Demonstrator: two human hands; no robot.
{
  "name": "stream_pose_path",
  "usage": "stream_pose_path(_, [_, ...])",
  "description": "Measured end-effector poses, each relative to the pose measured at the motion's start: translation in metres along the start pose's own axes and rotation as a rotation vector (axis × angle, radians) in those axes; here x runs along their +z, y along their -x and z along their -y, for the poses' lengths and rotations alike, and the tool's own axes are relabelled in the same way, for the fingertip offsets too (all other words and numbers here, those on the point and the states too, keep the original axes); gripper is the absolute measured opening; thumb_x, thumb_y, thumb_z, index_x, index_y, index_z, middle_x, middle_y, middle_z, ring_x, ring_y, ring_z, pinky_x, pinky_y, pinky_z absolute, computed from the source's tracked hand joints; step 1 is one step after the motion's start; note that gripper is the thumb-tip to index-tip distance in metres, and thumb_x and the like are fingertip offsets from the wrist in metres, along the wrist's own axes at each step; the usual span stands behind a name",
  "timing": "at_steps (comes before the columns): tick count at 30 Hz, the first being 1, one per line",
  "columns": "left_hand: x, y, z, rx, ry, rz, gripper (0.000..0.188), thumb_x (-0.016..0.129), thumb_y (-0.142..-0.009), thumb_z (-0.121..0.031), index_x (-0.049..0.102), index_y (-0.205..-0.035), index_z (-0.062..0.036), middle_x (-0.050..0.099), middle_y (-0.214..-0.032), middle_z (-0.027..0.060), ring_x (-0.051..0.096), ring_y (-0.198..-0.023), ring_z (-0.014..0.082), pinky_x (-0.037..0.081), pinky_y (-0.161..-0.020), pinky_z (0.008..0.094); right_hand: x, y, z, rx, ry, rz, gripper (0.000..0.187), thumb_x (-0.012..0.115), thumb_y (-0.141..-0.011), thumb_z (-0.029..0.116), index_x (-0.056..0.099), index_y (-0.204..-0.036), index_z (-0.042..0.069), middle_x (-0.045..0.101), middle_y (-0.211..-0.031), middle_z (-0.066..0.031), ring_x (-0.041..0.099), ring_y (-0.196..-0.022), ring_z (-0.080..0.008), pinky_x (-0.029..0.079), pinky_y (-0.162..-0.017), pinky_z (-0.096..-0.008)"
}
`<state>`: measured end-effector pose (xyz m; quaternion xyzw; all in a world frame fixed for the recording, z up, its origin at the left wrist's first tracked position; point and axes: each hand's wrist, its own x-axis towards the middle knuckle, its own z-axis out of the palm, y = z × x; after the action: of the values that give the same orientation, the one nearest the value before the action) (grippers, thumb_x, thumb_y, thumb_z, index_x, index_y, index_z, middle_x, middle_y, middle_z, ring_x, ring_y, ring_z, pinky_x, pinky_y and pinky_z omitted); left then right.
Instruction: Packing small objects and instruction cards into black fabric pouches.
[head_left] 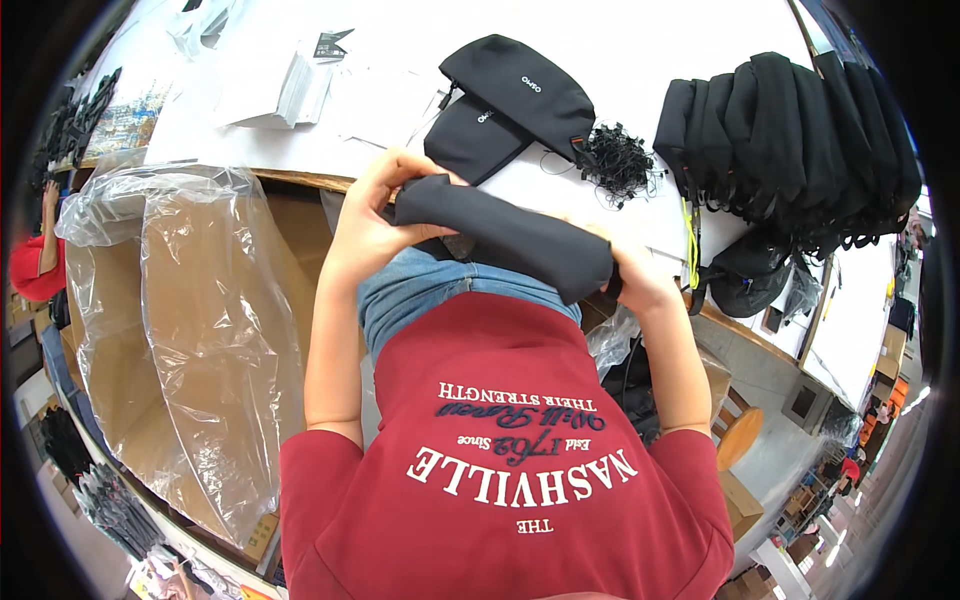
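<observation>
A black fabric pouch [510, 232] is held sideways in front of my waist, one end in each hand. My left hand [385, 205] grips its left end, thumb below and fingers over the top edge. At the other end my right hand [640, 275] is closed on the corner, its fingers partly hidden by the cloth. Beyond my hands, two similar black pouches [520, 88] lie overlapping on the white table [620, 60]. Beside them is a tangled heap of small black cords [615, 165].
To the right stands a row of stacked black pouches [770, 130], a yellow-green strap [691, 245] near it. A stack of white cards [275, 95] lies at the back left. Left of me is a large carton [190, 350] lined with clear plastic. A person in red [38, 265] is at the far left.
</observation>
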<state>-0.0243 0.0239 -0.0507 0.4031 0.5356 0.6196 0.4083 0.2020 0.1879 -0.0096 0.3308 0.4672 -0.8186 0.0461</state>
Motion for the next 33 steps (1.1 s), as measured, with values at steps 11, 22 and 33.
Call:
stream_pose_path(11, [0.04,0.018,-0.008,-0.096,0.104,-0.342,0.031,0.073,-0.083,-0.009,0.061,-0.111,-0.007,0.065,-0.097,0.0019,0.059,-0.091,0.0092,0.046,-0.084,0.0224,0.02,-0.001,-0.014,-0.805,0.439,-0.3,0.061,0.077,-0.075,0.006,0.046,-0.128,0.009,0.057,-0.114,-0.0098,0.057,-0.1,-0.0169,0.046,-0.086,-0.0284])
stream_pose_path(22, [0.019,0.031,-0.002,0.155,-0.15,-0.276,0.039,0.08,-0.072,-0.033,0.065,-0.082,0.0009,0.059,-0.087,0.0095,0.053,-0.085,0.0211,0.042,-0.08,0.0329,0.001,0.025,0.014,-0.473,0.514,0.04,0.021,0.067,-0.085,0.007,0.063,-0.105,0.004,0.061,-0.108,-0.008,0.059,-0.096,-0.0142,0.051,-0.081,-0.0293])
stream_pose_path(33, [0.02,0.016,-0.004,-0.217,0.287,0.089,0.065,0.081,-0.07,-0.022,0.052,-0.122,0.003,0.059,-0.114,0.0156,0.058,-0.068,0.0125,0.047,-0.061,0.0221,-0.069,0.134,0.06,-0.741,0.54,-0.519,0.028,0.069,-0.077,-0.003,0.068,-0.104,0.003,0.066,-0.11,-0.0084,0.064,-0.087,-0.0128,0.053,-0.073,-0.0247])
